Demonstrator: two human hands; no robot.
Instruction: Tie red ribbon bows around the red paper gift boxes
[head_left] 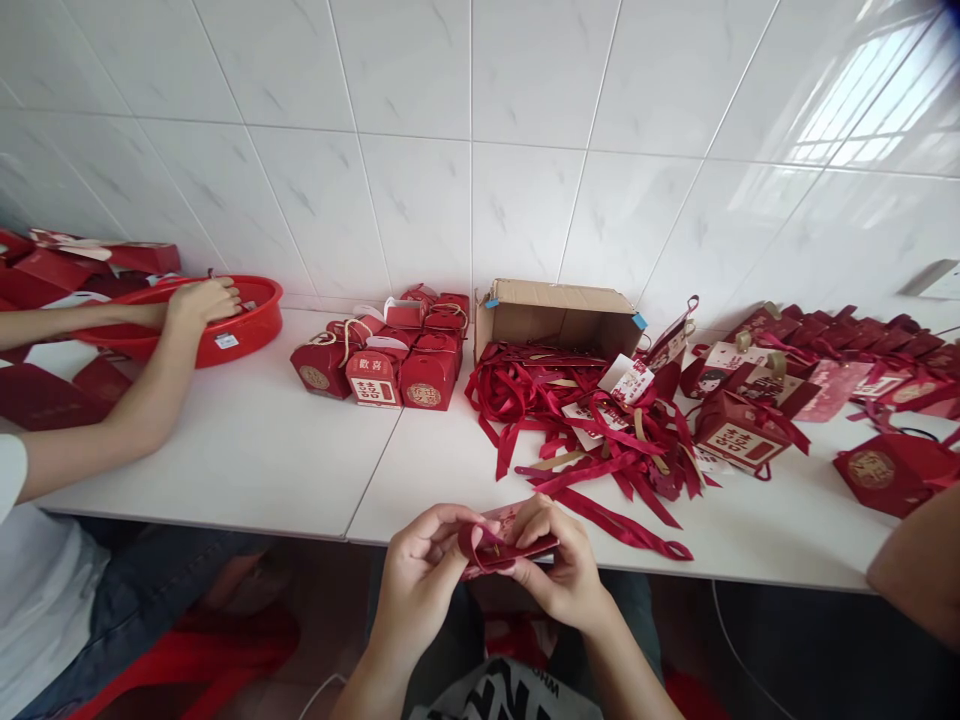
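Note:
My left hand (422, 570) and my right hand (559, 565) are both closed on a small flat red gift box (504, 545) with a loop of red ribbon, held at the near edge of the white table (247, 450). My fingers pinch it from both sides. A tangled heap of red ribbons (592, 430) lies just beyond my right hand. Several finished red gift boxes (390, 355) with rope handles stand further back, left of centre.
An open cardboard box (555, 315) lies on its side against the tiled wall. More red boxes (817, 380) spread to the right. On the left, another person's hand (201, 300) reaches into a red basin (225, 320). A third person's arm (919, 570) shows at the right.

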